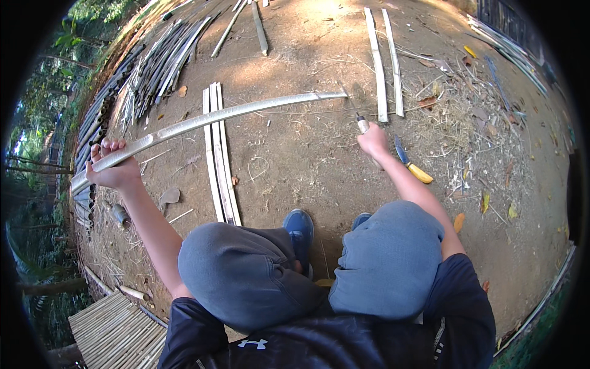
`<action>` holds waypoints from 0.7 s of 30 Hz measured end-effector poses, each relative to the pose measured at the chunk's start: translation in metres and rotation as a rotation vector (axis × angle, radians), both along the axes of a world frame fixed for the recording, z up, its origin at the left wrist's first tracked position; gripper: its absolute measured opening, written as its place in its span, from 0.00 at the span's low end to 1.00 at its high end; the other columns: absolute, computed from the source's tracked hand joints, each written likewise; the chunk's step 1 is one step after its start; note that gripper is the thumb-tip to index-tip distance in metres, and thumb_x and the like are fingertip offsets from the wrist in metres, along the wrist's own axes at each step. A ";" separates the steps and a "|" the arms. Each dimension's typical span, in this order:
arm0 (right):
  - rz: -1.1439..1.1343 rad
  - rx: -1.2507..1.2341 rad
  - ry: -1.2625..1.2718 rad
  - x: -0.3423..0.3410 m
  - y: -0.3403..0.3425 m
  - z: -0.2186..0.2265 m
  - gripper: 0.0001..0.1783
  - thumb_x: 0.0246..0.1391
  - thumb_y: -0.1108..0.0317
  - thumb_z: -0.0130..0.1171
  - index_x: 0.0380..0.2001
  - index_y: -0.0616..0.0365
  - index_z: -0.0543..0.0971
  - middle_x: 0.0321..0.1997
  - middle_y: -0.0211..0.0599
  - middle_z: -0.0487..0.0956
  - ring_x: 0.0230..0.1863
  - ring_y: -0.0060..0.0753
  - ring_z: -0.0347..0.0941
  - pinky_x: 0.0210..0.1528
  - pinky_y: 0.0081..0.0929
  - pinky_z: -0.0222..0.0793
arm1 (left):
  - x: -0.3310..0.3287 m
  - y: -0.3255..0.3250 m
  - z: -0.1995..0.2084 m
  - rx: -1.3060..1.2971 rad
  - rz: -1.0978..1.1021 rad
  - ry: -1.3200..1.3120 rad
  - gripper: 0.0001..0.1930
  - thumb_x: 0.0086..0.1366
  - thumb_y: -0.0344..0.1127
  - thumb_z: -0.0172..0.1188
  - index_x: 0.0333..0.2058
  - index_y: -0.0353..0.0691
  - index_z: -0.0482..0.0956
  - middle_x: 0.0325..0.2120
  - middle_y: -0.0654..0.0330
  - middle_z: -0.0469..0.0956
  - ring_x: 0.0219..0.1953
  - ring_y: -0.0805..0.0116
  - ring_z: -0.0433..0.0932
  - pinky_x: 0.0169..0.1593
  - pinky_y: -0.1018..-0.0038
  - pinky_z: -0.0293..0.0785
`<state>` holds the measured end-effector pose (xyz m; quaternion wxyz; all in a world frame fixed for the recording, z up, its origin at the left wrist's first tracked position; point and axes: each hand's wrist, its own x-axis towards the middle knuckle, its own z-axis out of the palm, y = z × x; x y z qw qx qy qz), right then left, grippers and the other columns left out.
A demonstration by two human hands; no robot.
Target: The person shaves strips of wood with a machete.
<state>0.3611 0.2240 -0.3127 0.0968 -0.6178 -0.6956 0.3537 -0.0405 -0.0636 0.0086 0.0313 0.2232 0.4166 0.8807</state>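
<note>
One long pale strip (pixel 212 117), its near end in the left hand (pixel 118 173)

Smooth bamboo strip (pixel 215 115), rough earth (pixel 295 169)

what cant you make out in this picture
All in the head view:
Blade of the tool in the right hand: blurred, exact shape unclear.
Right shoe: mostly hidden by the right knee.
Part of the left hand: covered by the pale strip.
Slatted mat: cut off by the lower edge.
</note>
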 end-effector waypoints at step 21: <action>0.690 -0.123 0.442 -0.066 -0.103 0.275 0.09 0.48 0.72 0.59 0.34 0.64 0.75 0.24 0.40 0.77 0.24 0.33 0.75 0.32 0.35 0.70 | 0.063 0.018 0.020 0.186 -0.065 0.019 0.43 0.58 0.86 0.26 0.18 0.48 0.65 0.08 0.70 0.55 0.11 0.76 0.56 0.18 0.76 0.54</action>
